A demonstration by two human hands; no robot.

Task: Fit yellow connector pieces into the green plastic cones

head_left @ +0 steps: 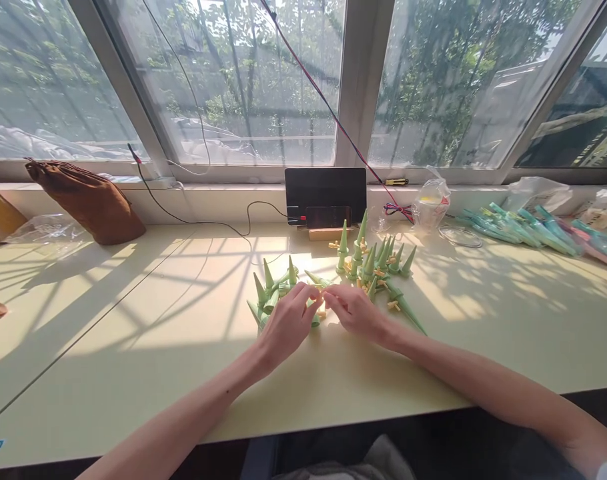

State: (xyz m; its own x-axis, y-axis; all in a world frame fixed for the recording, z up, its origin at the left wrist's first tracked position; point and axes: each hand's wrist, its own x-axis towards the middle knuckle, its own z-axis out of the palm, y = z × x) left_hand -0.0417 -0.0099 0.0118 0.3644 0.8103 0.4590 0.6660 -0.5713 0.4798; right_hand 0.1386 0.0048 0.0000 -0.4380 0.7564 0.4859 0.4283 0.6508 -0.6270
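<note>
My left hand (pixel 294 310) and my right hand (pixel 354 309) meet over the table, thumbs and fingers pinched close together. Whatever they hold is small and mostly hidden by the fingers; a bit of yellow (pixel 322 309) shows between them. Just behind the fingertips lies a green cone (pixel 315 277). Beside my left hand is a group of plain green cones (pixel 266 283), some upright, some tilted. Past my right hand stand several green cones with small yellow pieces (pixel 357 257) attached near their bases. One such cone (pixel 406 308) lies on its side by my right wrist.
A tablet (pixel 325 193) and a phone (pixel 328 217) lean on a wooden stand (pixel 328 234) at the back. A brown drawstring bag (pixel 96 203) is at left, a plastic-bagged cup (pixel 431 203) and wrapped teal items (pixel 528 227) at right. A black cable (pixel 198 222) crosses the table.
</note>
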